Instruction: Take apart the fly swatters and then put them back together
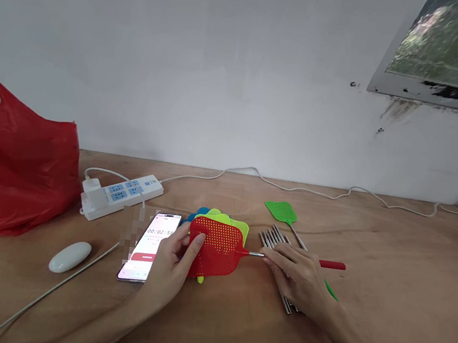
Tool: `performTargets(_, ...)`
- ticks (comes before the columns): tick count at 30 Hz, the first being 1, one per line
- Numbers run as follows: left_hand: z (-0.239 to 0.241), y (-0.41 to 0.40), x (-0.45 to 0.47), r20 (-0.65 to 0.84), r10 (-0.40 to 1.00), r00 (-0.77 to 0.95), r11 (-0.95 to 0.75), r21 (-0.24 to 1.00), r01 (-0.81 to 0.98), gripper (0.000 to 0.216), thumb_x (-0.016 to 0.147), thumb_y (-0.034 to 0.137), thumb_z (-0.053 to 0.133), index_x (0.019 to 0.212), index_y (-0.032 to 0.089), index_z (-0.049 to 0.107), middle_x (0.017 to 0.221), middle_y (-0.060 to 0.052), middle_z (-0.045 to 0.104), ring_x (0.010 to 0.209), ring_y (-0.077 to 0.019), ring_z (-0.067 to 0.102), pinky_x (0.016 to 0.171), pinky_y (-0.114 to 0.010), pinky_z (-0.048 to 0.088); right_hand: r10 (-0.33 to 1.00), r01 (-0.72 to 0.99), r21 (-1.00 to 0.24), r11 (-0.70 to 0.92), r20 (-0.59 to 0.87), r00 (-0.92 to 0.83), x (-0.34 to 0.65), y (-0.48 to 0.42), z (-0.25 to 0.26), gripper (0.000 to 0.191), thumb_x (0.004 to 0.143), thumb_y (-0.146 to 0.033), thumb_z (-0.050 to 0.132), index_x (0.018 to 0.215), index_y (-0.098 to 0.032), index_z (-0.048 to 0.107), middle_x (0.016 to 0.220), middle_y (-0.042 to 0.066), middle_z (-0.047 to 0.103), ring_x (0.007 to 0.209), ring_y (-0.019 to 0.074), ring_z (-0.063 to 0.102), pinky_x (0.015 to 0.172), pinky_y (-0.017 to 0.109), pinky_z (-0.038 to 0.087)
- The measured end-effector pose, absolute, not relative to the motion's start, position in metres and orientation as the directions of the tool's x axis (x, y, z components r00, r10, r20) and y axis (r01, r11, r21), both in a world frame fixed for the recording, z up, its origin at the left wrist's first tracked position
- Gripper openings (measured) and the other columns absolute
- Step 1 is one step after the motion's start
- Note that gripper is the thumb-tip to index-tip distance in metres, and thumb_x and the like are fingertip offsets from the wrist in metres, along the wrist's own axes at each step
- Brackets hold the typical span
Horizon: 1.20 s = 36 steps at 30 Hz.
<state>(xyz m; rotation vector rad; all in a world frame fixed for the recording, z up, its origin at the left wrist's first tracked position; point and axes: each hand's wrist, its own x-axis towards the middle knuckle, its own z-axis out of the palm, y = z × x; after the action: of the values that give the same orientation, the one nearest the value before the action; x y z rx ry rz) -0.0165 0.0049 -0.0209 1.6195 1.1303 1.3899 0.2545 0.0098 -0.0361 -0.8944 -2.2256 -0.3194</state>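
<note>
My left hand (172,262) pinches the edge of a red fly swatter's perforated head (217,246), thumb on top. My right hand (297,273) is closed on the swatter's thin metal shaft, and its red handle (332,265) sticks out to the right. Behind the red head show yellow-green swatter heads (238,229) and a blue one (200,211), partly covered. Several metal rods (273,236) lie beneath my right hand. Just beyond it a green fly swatter (283,211) lies on the table, its shaft running under the hand and a green handle end (330,290) showing past the wrist.
A lit phone (151,246) with a timer lies left of my left hand. Farther left are a white power strip (122,194), a white mouse (70,257) and a red plastic bag (18,166). A white cable (294,189) runs along the wall.
</note>
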Motion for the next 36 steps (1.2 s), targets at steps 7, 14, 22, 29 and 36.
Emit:
performTargets(7, -0.018, 0.010, -0.013, 0.056, 0.997, 0.058, -0.051, 0.994, -0.098, 0.047, 0.085, 0.058, 0.066, 0.110, 0.017, 0.064, 0.053, 0.004, 0.060, 0.035, -0.0161, 0.057, 0.027, -0.019, 0.033, 0.456, 0.718, 0.054, 0.694, 0.739, -0.497, 0.251, 0.010, -0.038, 0.026, 0.093, -0.008, 0.053, 0.109, -0.022, 0.066, 0.084, 0.004, 0.070, 0.074, 0.0175, 0.066, 0.067, 0.029, 0.049)
performTargets(14, -0.019, 0.015, -0.011, 0.004, 1.000, 0.016, 0.000, 0.971, -0.238, 0.045, 0.077, 0.052, 0.077, 0.101, 0.017, 0.063, 0.074, -0.002, 0.073, 0.052, -0.0195, 0.069, 0.042, -0.026, 0.054, 0.411, 0.738, 0.116, 0.665, 0.767, -0.492, 0.249, 0.011, -0.035, 0.030, 0.090, -0.005, 0.053, 0.112, -0.022, 0.065, 0.082, 0.004, 0.071, 0.072, 0.0178, 0.063, 0.067, 0.031, 0.048)
performTargets(22, -0.023, 0.020, -0.017, 0.051, 0.991, -0.125, -0.075, 0.978, -0.193, 0.042, 0.073, 0.054, 0.078, 0.090, 0.019, 0.062, 0.082, -0.002, 0.073, 0.071, -0.0220, 0.071, 0.054, -0.028, 0.056, 0.445, 0.766, 0.084, 0.637, 0.772, -0.455, 0.252, 0.009, -0.031, 0.030, 0.090, -0.007, 0.052, 0.108, -0.024, 0.068, 0.083, 0.004, 0.071, 0.075, 0.0188, 0.064, 0.070, 0.032, 0.049)
performTargets(29, -0.022, 0.022, -0.015, 0.172, 0.972, -0.157, -0.197, 0.967, -0.161, 0.038, 0.079, 0.052, 0.074, 0.094, 0.021, 0.057, 0.091, -0.002, 0.072, 0.084, -0.0236, 0.071, 0.064, -0.029, 0.056, 0.548, 0.822, -0.046, 0.567, 0.766, -0.335, 0.256, 0.012, -0.029, 0.019, 0.097, -0.016, 0.050, 0.103, -0.021, 0.067, 0.091, 0.006, 0.073, 0.085, 0.0207, 0.069, 0.074, 0.030, 0.050)
performTargets(36, -0.030, 0.026, -0.020, 0.294, 0.938, -0.183, -0.322, 0.935, -0.151, 0.029, 0.078, 0.032, 0.077, 0.094, 0.022, 0.054, 0.090, 0.001, 0.067, 0.083, -0.0163, 0.067, 0.072, -0.025, 0.055, 0.553, 0.773, -0.094, 0.627, 0.752, -0.358, 0.244, 0.006, -0.029, 0.017, 0.099, -0.016, 0.049, 0.105, -0.021, 0.064, 0.088, 0.005, 0.073, 0.079, 0.0198, 0.068, 0.069, 0.030, 0.049)
